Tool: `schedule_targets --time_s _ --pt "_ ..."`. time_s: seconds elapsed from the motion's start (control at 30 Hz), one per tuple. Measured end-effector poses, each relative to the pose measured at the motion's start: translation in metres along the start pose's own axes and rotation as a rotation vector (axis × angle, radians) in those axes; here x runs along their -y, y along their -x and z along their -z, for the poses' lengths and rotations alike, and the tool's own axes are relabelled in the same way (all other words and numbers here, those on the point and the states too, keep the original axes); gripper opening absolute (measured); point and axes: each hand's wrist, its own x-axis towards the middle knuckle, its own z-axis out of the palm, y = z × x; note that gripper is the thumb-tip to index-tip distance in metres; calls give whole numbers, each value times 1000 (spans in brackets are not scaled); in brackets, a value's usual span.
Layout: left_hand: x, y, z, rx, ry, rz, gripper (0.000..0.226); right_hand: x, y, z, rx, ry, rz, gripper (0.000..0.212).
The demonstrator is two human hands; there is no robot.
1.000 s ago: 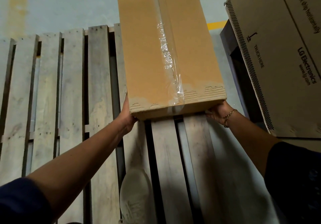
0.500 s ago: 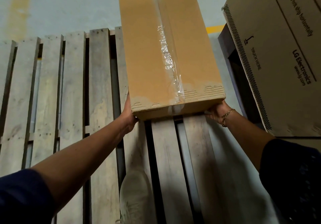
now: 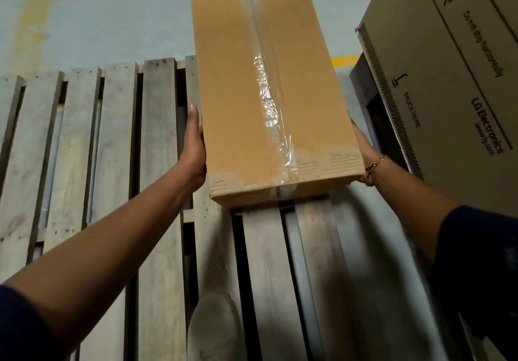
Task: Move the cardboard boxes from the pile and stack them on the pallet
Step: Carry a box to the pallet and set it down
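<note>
Both hands sit flat on the long tan cardboard box [image 3: 252, 80], one per side. Left hand [image 3: 194, 147] has straight fingers pressed on its left wall near the close end. Right hand [image 3: 364, 147] is against the right wall; fingers look straight too, tho partly hidden behind the box edge. No curled grip, the box is sandwiched btw the palms. It lies lengthwise toward the right edge of the grey wooden slat pallet [image 3: 112, 164], w/ clear tape [image 3: 269, 108] down its top. Can't tell if it's fully resting on the slats. Big printed brown carton [image 3: 448, 80] stands just right of it, and a pale shoe [image 3: 213, 330] is at the pallet's near edge.
</note>
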Motion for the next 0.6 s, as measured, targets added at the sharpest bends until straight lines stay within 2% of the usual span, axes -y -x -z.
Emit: schedule_targets --time_s 0.13,0.27,0.33,0.43,0.6 --pt "-33 -16 -2 -69 -90 -22 100 41 -1 -6 62 33 89 74" --pt "-44 -21 -13 -187 -279 -100 65 69 3 -25 3 192 139 62" --pt "-40 -20 -19 -197 -332 -172 59 67 4 -34 -123 350 160 55" --pt "-38 -21 -21 -236 -406 -211 60 65 8 -41 -273 605 255 59" --pt "-41 -16 -23 -250 -499 -219 66 66 4 -39 -290 732 267 66"
